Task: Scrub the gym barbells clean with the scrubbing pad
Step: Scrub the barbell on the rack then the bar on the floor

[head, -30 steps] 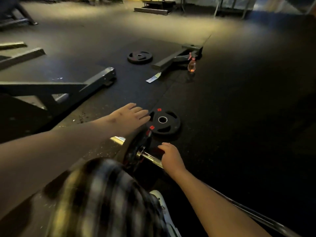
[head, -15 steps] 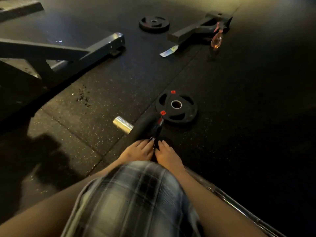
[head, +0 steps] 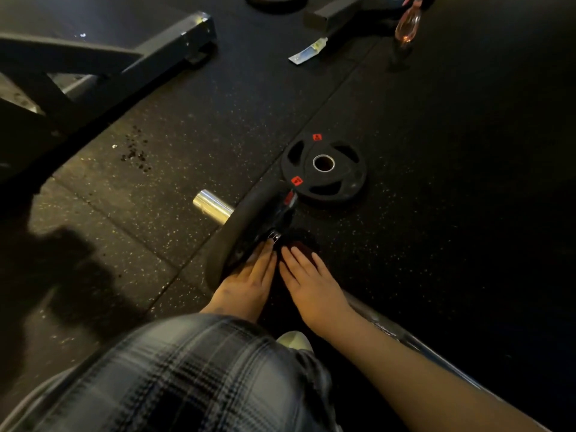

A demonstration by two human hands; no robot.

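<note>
Left hand (head: 249, 283) (flat) on plate (head: 240, 219)

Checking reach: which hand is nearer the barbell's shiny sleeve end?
Left. The left hand rests on the mounted plate beside the sleeve end; the right hand lies farther right.

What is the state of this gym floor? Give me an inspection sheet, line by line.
Surface: dark speckled rubber floor, seams visible.
Job's things: barbell lying on the floor, chrome sleeve end bare, one mounted plate; dark pad-like thing under the right fingertips, too dim to identify.
Clutter: loose plate flat beside the mounted plate; spray bottle; paper strip; dark crumbs.
Grippers: left hand fingers straight on the mounted plate; right hand fingers straight, beside it.
Cables: nothing seen.
Surroundings: bench frame; second plate at the top edge.
</note>
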